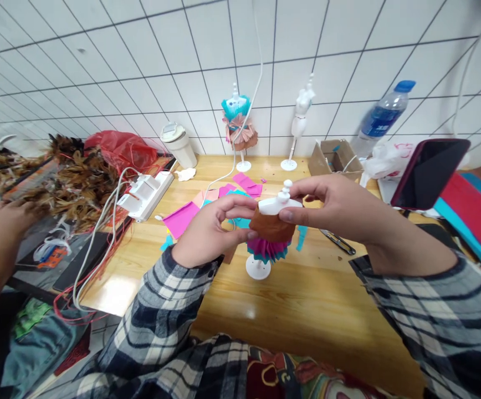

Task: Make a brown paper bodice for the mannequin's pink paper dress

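A miniature white dress form (270,207) stands on its round base (258,267) between my hands. Brown crepe-like paper (271,226) is wrapped about its chest, above a pleated magenta and teal skirt (269,250). With thumb and fingers, my left hand (207,227) pinches the left edge of the brown paper. My right hand (334,210) grips the form's right shoulder and the paper's top edge, thumb in front and fingers behind. A snap-off knife (338,242) lies beside my right wrist. Magenta paper (181,218) and teal scraps lie behind my left hand.
Against the tiled wall stand a dressed form (239,124), a bare form (301,113), a cup (179,145), a cardboard box (335,157) and a water bottle (384,119). A phone (429,173) stands right. Left are a power strip (146,194) and another person's hands (10,219) among feathers.
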`<state>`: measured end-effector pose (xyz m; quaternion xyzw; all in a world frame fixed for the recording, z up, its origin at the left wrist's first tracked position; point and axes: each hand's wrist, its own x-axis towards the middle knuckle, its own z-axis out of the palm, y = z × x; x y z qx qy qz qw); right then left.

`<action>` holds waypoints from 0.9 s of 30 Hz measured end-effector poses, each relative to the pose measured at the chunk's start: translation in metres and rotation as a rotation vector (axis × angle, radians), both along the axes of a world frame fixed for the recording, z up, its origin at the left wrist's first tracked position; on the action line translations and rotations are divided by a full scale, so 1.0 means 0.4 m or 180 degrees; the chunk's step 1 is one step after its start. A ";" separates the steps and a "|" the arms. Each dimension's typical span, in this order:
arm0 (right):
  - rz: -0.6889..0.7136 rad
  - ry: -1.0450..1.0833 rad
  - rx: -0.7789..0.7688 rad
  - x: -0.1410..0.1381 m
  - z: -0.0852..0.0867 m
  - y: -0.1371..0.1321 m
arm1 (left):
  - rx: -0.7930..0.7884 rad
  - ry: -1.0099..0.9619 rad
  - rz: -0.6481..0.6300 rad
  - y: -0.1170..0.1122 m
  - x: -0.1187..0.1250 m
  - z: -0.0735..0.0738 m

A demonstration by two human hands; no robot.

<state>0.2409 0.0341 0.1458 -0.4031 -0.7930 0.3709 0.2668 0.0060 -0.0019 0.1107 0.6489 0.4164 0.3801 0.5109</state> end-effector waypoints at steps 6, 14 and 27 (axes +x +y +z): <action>0.0121 0.0222 -0.0307 -0.013 -0.008 0.006 | 0.0476 0.0190 0.1122 -0.007 -0.040 0.023; 0.0207 0.0583 -0.0318 -0.026 -0.024 0.006 | 0.0427 0.0346 0.0712 -0.021 0.010 0.034; 0.0564 0.0443 0.0046 -0.021 -0.015 0.007 | 0.0624 0.1415 0.0741 -0.005 -0.017 0.080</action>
